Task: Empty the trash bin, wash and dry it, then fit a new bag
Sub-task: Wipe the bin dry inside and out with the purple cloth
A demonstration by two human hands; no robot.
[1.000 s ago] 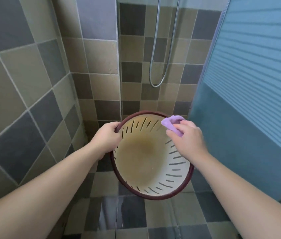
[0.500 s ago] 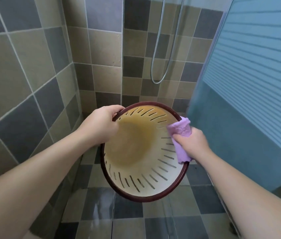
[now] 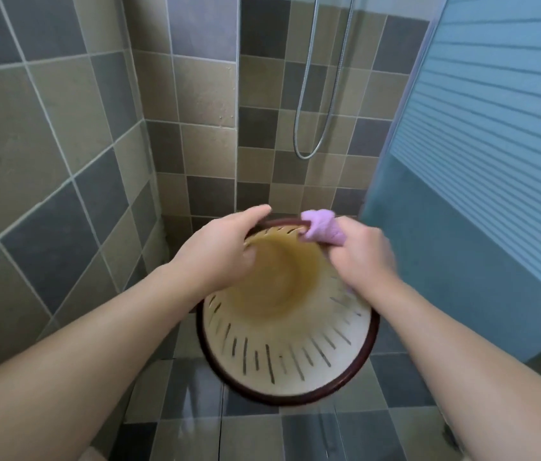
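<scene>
While the left hand (image 3: 219,251) grips the far rim of the trash bin (image 3: 289,354), held tilted over the shower floor (image 3: 329,434), the right hand (image 3: 362,257) pinches a purple cloth (image 3: 320,226) just beside it. Advice: wipe along the slots; keep the rim steady.

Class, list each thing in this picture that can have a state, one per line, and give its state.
Bin: held off the floor, tilted, empty, no bag fitted, stained brown inside.
Cloth: bunched, pressed on the bin's far rim.
Left hand: grip on the rim.
Right hand: grip on the cloth.
Shower hose: hanging in a loop.
</scene>
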